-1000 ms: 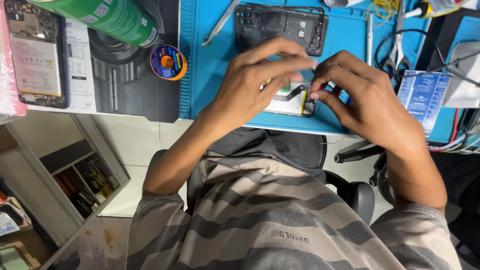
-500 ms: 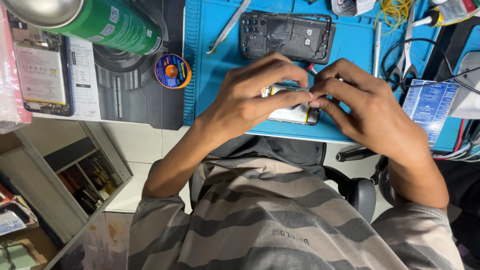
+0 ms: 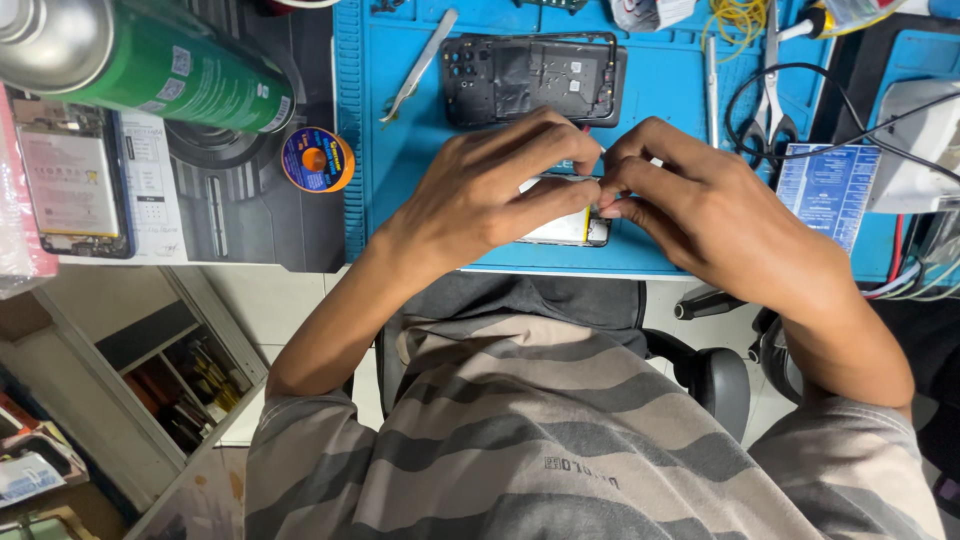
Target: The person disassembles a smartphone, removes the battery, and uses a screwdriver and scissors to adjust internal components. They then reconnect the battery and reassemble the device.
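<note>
The phone (image 3: 565, 225) lies flat on the blue mat (image 3: 660, 90), just below the black back cover (image 3: 535, 78). We use that back cover as our landmark. The phone's long side runs left to right, the same way as the cover above it. We see only a pale strip of it with a yellow edge and a dark corner, because our 2 hands cover most of it.

Our left hand (image 3: 490, 190) comes in from the lower left of the cover and sits on top of the phone. Our right hand (image 3: 700, 200) comes in from the lower right. The 2 hands meet just under the cover's right end, so both are about as near to the phone. The fingertips (image 3: 590, 185) press close together there. They seem to pinch something small at the phone's top edge, but we cannot tell what it is. So the grip of each hand is closed, and what it holds is hidden.

Left of the cover lie metal tweezers (image 3: 420, 65). Farther left sit an orange roll of tape (image 3: 318, 160) and a green spray can (image 3: 150, 65). Right of the cover are black cables (image 3: 790, 90). The surface under the mat is hard to see.
</note>
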